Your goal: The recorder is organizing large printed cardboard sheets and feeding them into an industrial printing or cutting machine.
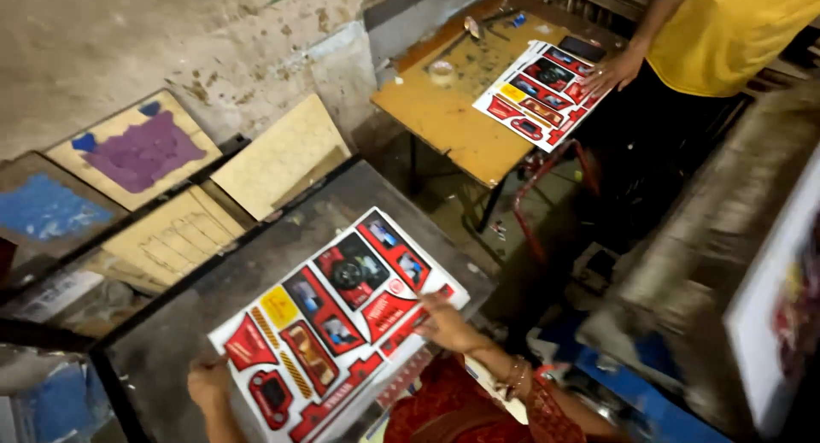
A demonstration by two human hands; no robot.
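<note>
A white printed sheet (329,319) with red, black and yellow die-cut panels lies on a dark grey table (282,238) in front of me. My left hand (207,381) grips the sheet's near left corner. My right hand (446,323) rests with fingers spread on the sheet's right edge, a bangle at its wrist. More sheets seem stacked just beneath it.
A yellow wooden table (444,123) stands farther back with a similar stack of printed sheets (540,93), a tape roll (442,70) and tools. A person in a yellow shirt (726,29) has a hand (611,71) on that stack. Printing screens (137,152) lean against the left wall.
</note>
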